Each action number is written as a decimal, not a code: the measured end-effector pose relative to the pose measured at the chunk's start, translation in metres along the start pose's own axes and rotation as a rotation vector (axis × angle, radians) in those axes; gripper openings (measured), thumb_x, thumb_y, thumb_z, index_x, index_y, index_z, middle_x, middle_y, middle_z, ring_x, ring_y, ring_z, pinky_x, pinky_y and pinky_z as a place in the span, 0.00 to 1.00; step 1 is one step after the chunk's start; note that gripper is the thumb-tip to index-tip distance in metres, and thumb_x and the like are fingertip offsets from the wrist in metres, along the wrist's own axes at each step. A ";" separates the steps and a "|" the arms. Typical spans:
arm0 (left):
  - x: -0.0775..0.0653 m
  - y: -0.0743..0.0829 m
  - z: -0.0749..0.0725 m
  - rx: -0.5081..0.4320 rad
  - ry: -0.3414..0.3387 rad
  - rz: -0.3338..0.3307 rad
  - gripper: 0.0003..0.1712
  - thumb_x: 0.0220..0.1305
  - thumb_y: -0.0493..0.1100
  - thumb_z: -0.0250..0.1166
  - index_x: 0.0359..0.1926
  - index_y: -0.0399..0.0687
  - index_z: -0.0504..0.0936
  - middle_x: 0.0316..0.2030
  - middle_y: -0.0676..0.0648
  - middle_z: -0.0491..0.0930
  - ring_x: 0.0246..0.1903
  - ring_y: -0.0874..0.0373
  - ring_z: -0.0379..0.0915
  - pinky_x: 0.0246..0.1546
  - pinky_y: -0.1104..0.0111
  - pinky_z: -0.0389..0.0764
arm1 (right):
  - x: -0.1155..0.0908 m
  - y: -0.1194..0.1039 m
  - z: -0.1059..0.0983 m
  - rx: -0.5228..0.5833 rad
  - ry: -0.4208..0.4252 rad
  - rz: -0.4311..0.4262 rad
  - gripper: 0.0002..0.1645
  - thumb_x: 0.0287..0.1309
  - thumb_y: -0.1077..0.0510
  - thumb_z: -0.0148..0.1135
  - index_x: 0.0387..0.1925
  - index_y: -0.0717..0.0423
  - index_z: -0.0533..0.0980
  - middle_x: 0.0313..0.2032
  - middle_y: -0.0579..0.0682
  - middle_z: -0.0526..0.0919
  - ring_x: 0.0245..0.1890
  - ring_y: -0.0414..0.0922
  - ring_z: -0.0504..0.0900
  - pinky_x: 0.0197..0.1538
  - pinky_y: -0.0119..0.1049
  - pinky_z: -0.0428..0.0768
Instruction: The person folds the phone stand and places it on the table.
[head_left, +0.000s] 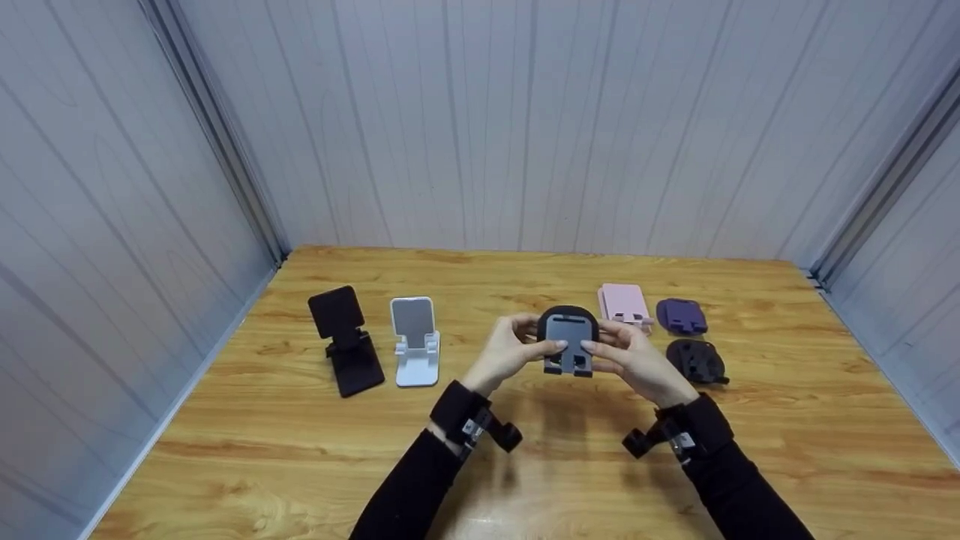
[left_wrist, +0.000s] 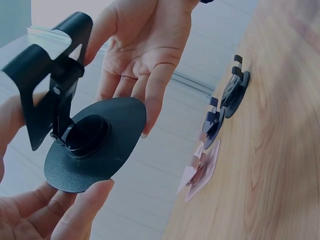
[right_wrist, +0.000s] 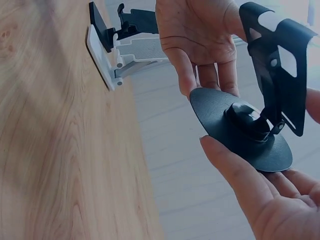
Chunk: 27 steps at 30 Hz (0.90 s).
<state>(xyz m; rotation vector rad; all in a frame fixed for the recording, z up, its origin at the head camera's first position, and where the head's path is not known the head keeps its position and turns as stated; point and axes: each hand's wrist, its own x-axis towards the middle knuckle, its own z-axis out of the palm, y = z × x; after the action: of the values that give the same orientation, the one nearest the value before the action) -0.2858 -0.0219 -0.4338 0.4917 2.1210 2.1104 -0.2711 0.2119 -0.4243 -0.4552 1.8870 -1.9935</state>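
Note:
Both hands hold a black phone stand (head_left: 568,330) up in front of the body, above the table. The left hand (head_left: 501,352) grips its left side and the right hand (head_left: 641,364) its right side, each with a thumb on the grey front plate. From the left wrist, the rounded base (left_wrist: 115,130) shows behind the plate, joined to it by a hinged arm (left_wrist: 62,95). Fingers of both hands touch the edge of this base. In the right wrist view the plate (right_wrist: 295,85) stands angled away from the base.
At left on the wooden table (head_left: 300,480), a black stand (head_left: 349,341) and a white stand (head_left: 416,341) stand unfolded. To the right lie folded stands: pink (head_left: 622,301), purple (head_left: 681,316) and black (head_left: 696,361). Panel walls (head_left: 487,127) enclose the table's back and sides.

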 end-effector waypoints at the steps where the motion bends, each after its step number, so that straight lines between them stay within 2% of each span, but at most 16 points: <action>1: 0.000 0.000 0.000 0.001 0.002 0.001 0.20 0.61 0.32 0.75 0.53 0.26 0.84 0.39 0.43 0.89 0.31 0.63 0.83 0.38 0.69 0.90 | 0.000 0.001 -0.001 0.017 -0.016 -0.013 0.39 0.77 0.63 0.58 0.77 0.78 0.53 0.55 0.48 0.84 0.54 0.39 0.85 0.60 0.36 0.86; 6: -0.001 0.000 0.000 -0.012 0.005 -0.012 0.20 0.61 0.31 0.75 0.53 0.27 0.84 0.39 0.42 0.89 0.31 0.62 0.84 0.38 0.67 0.91 | 0.001 0.004 -0.003 0.056 -0.043 -0.039 0.34 0.77 0.65 0.58 0.75 0.77 0.60 0.52 0.44 0.88 0.52 0.40 0.87 0.57 0.36 0.87; 18: -0.001 -0.003 -0.002 -0.028 -0.003 -0.048 0.21 0.61 0.30 0.75 0.55 0.27 0.84 0.40 0.38 0.90 0.32 0.61 0.85 0.36 0.67 0.90 | 0.006 0.008 -0.002 0.054 -0.052 -0.084 0.31 0.76 0.69 0.57 0.73 0.80 0.62 0.51 0.47 0.90 0.50 0.41 0.90 0.54 0.37 0.89; 22: 0.000 -0.005 -0.001 -0.038 -0.009 -0.041 0.20 0.61 0.28 0.75 0.54 0.26 0.84 0.41 0.35 0.90 0.33 0.60 0.87 0.38 0.64 0.92 | 0.008 0.011 -0.001 0.054 -0.053 -0.107 0.30 0.75 0.70 0.57 0.72 0.80 0.63 0.49 0.47 0.91 0.49 0.41 0.90 0.53 0.37 0.89; 27: 0.000 -0.007 0.000 -0.051 -0.008 -0.032 0.20 0.60 0.27 0.75 0.53 0.26 0.84 0.41 0.35 0.90 0.32 0.60 0.86 0.38 0.65 0.92 | 0.007 0.012 0.000 0.045 -0.039 -0.100 0.30 0.75 0.70 0.57 0.72 0.80 0.64 0.49 0.47 0.91 0.49 0.41 0.90 0.53 0.37 0.89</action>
<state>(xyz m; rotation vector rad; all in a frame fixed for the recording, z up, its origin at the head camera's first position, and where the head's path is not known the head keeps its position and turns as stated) -0.2871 -0.0219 -0.4406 0.4566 2.0513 2.1359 -0.2773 0.2079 -0.4366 -0.5828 1.8249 -2.0703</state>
